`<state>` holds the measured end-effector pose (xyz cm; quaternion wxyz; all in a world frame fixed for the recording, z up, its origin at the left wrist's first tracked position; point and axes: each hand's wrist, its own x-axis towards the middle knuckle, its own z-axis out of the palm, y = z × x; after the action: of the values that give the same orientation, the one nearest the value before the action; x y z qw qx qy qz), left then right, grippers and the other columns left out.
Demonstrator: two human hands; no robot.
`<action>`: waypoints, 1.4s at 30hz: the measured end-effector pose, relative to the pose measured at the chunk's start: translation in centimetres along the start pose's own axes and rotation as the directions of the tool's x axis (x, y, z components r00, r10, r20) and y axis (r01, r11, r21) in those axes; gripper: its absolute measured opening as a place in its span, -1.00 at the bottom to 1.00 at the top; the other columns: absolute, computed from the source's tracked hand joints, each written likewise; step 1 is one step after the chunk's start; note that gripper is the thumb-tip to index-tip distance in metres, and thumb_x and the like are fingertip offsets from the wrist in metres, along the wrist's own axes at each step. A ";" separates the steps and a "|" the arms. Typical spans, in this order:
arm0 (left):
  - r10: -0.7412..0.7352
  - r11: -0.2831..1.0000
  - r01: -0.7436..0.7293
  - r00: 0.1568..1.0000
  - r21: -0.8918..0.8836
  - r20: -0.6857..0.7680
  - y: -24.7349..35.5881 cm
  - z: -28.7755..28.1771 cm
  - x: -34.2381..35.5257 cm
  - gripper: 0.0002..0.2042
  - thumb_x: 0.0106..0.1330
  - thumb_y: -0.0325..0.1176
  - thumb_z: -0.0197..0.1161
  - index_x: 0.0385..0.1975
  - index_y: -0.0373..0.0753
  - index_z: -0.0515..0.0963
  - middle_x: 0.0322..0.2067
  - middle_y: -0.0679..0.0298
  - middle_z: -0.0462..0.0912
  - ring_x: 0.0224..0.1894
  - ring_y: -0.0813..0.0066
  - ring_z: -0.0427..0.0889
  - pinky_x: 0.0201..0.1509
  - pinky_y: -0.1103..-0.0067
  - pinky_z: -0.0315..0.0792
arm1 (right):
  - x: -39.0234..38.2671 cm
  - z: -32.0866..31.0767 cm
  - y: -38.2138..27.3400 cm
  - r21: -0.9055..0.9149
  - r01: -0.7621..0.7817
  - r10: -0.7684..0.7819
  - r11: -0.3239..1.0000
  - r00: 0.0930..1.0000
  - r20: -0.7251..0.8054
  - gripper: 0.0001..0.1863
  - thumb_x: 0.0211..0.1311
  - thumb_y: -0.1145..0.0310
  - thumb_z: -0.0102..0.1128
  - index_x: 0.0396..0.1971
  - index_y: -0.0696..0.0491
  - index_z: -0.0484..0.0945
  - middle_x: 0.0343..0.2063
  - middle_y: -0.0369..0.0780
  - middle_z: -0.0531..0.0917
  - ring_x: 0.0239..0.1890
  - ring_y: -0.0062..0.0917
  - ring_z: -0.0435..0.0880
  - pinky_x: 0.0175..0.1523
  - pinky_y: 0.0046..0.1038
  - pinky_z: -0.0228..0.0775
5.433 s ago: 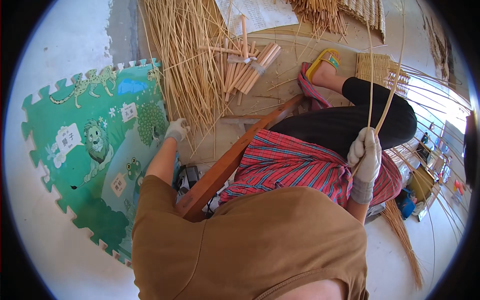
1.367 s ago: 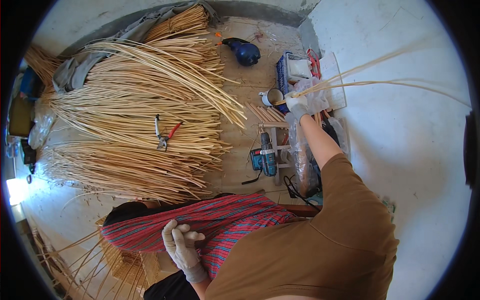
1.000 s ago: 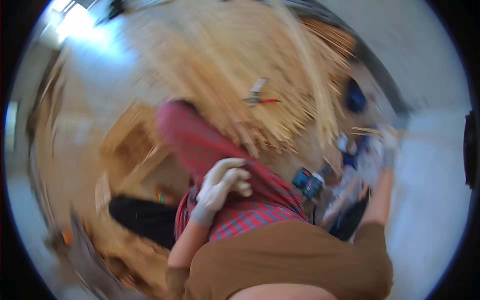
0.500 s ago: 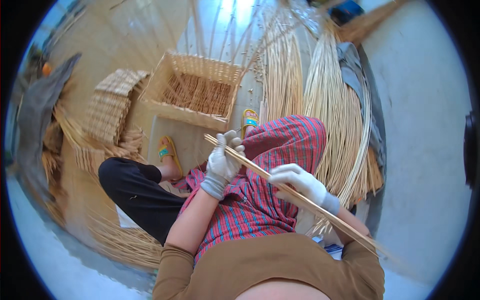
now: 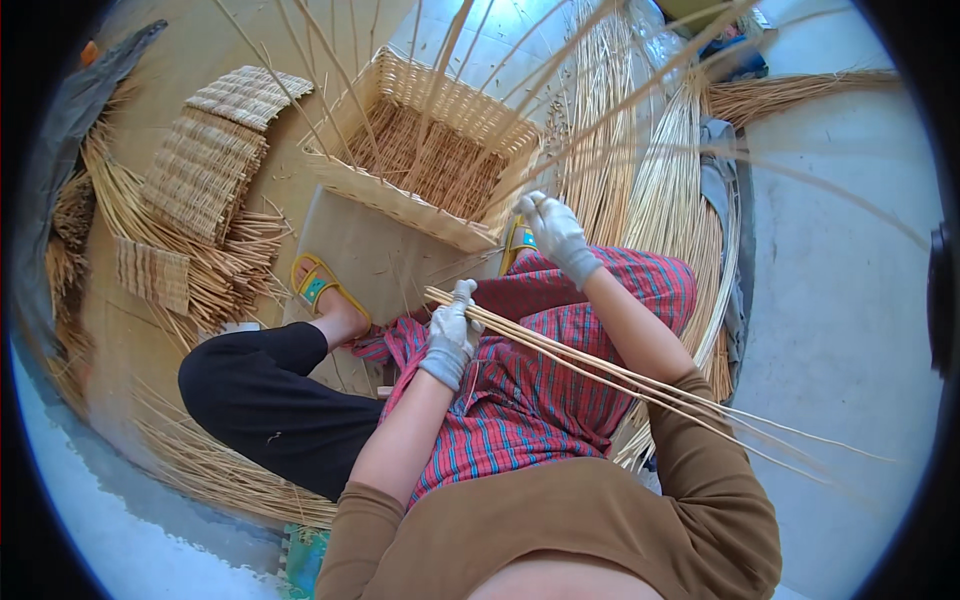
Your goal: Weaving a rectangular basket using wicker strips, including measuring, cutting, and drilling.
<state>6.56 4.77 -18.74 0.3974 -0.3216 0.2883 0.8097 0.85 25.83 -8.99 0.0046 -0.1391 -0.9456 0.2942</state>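
Note:
My left hand [image 5: 452, 338], in a white glove with a grey cuff, is closed round the near end of several thin wicker rods [image 5: 570, 350]. The rods slant over my lap and fan out across my right forearm. Also gloved, my right hand [image 5: 558, 238] is raised by the right corner of the woven basket [image 5: 420, 212], its fingers curled together. A long upright rod passes close to those fingertips; whether they grip it I cannot make out. The basket is rectangular and pale, with a browner woven bottom and long loose stakes rising from its sides.
Woven panels [image 5: 205, 170] lie on cut rods [image 5: 240, 262] to the left. Long bundles of pale rods [image 5: 668, 190] stretch along my right side, near a grey cloth [image 5: 716, 170]. More rods [image 5: 230, 470] lie behind my left knee. Tall stakes reach up toward my view.
My right hand has left the rods and moved forward to the basket's corner. The rods, still in my left hand, have spread apart. The basket sits farther right in view.

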 end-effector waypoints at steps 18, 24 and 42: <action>-0.224 0.959 0.255 0.950 -0.126 0.217 -3.9 0.6 -0.3 -0.65 0.48 -0.10 0.05 0.02 -0.24 0.51 -0.29 0.23 0.63 -0.29 0.36 0.65 -0.14 0.41 0.63 | -7.8 -1.5 -3.3 -0.221 -0.250 0.334 0.943 0.704 0.627 -0.61 0.13 0.07 0.13 -0.29 0.09 0.66 -0.34 -0.06 0.72 -0.23 -0.24 0.72 -0.06 -0.28 0.53; -0.269 0.948 0.279 0.959 -0.155 0.085 -2.6 2.9 -1.3 -0.74 0.47 -0.20 0.12 0.00 -0.21 0.54 -0.41 0.34 0.58 -0.46 0.60 0.57 -0.37 0.64 0.58 | -8.3 -2.3 -2.2 -0.046 -0.504 0.404 0.863 0.632 0.661 -0.81 0.19 0.30 0.13 -0.37 0.14 0.54 -0.62 -0.29 0.59 -0.58 -0.65 0.57 -0.44 -0.52 0.45; -0.191 0.973 0.191 0.982 -0.129 0.015 -4.2 1.0 1.6 -0.73 0.49 -0.19 0.03 -0.11 -0.25 0.54 -0.52 0.37 0.49 -0.52 0.58 0.53 -0.43 0.61 0.53 | -8.0 0.4 -2.0 -0.140 -0.370 0.366 0.919 0.660 0.656 -0.66 0.09 0.09 0.19 -0.38 0.09 0.56 -0.50 -0.14 0.66 -0.37 -0.35 0.68 -0.20 -0.29 0.50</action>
<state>8.95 8.41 -20.22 0.4520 -0.3719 0.2021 0.7852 7.96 21.90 -7.64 -0.3948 -0.2117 -0.8342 0.3215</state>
